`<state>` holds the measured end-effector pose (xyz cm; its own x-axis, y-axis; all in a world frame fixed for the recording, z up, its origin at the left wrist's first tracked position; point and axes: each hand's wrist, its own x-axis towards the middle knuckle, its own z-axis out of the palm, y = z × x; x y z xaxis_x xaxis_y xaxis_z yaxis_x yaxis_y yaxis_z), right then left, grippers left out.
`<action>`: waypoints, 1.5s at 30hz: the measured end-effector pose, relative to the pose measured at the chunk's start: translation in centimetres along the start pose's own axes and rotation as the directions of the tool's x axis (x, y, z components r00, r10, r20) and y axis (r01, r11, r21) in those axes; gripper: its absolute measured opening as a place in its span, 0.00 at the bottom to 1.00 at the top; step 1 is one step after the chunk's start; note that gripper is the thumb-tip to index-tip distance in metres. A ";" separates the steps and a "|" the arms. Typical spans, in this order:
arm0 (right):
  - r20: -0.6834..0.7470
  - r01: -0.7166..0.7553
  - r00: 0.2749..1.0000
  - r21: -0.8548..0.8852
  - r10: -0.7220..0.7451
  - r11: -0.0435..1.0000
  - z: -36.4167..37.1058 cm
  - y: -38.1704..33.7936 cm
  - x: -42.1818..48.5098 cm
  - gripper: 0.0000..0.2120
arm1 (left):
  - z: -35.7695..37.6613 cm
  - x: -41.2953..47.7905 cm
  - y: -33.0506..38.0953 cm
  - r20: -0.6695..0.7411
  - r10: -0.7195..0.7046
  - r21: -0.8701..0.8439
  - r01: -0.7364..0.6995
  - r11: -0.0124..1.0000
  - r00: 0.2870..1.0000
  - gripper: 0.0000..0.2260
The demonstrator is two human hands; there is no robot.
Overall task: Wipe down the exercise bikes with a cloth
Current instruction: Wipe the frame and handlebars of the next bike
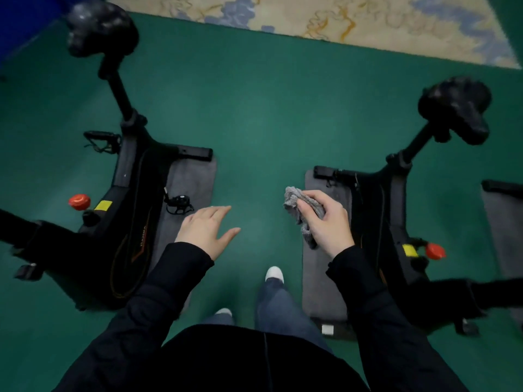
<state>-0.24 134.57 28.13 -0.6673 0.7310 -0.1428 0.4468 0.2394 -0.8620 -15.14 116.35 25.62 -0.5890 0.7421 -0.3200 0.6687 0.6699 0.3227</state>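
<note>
right hand (pixel 329 222) grips crumpled grey cloth (pixel 300 206) | left hand (pixel 206 229) spread flat, empty | black exercise bikes at 9 o'clock (pixel 133 193) and 3 o'clock (pixel 396 199)

Off-task items around you:
1. Green floor (pixel 254 123): fills most of your view, near to far.
2. Patterned rug (pixel 311 15): cream with blue and yellow swirls, lying along the far edge. Its border slants down toward the right.
3. Blue surface (pixel 22 18): far left corner, too blurred to identify.
4. Left grey mat (pixel 192 179): flat on the floor.
5. Right grey mat (pixel 322 278): flat on the floor, with a small white tag (pixel 327 329) at its near edge.
6. Third grey mat (pixel 503 222): at the right edge, only partly in view.
</note>
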 end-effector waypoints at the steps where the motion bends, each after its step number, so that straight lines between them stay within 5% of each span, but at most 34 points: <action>1: 0.017 0.018 1.000 -0.001 -0.018 1.000 -0.5 -0.1 1.2 0.05 | 0.0 0.6 0.7 -0.007 -0.022 -0.009 0.022 1.000 1.000 0.26; 13: 0.290 0.194 0.937 0.027 -0.193 0.981 -2.2 -1.5 12.3 0.05 | -0.8 4.9 4.9 -0.136 -0.286 -0.073 0.279 0.958 0.948 0.27; 34: 0.604 0.399 0.714 0.065 -0.354 0.915 10.5 -12.6 30.0 0.04 | -6.5 16.2 -4.6 -0.204 -0.566 -0.243 0.519 0.820 0.799 0.27; 39: 0.714 0.413 0.599 0.111 -0.362 0.904 15.0 -15.1 31.7 0.04 | -7.1 15.6 -6.8 -0.172 -0.687 -0.297 0.628 0.719 0.706 0.27; 45: 0.825 0.573 0.367 0.165 -0.431 0.803 21.3 -19.1 33.0 0.05 | -7.5 14.4 -8.5 -0.135 -0.839 -0.392 0.749 0.534 0.528 0.28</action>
<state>-43.47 140.56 29.52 -0.9285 -0.3621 -0.0823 -0.1215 0.5058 -0.8540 -32.69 121.54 24.94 -0.9328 -0.1667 -0.3195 -0.2616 0.9229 0.2824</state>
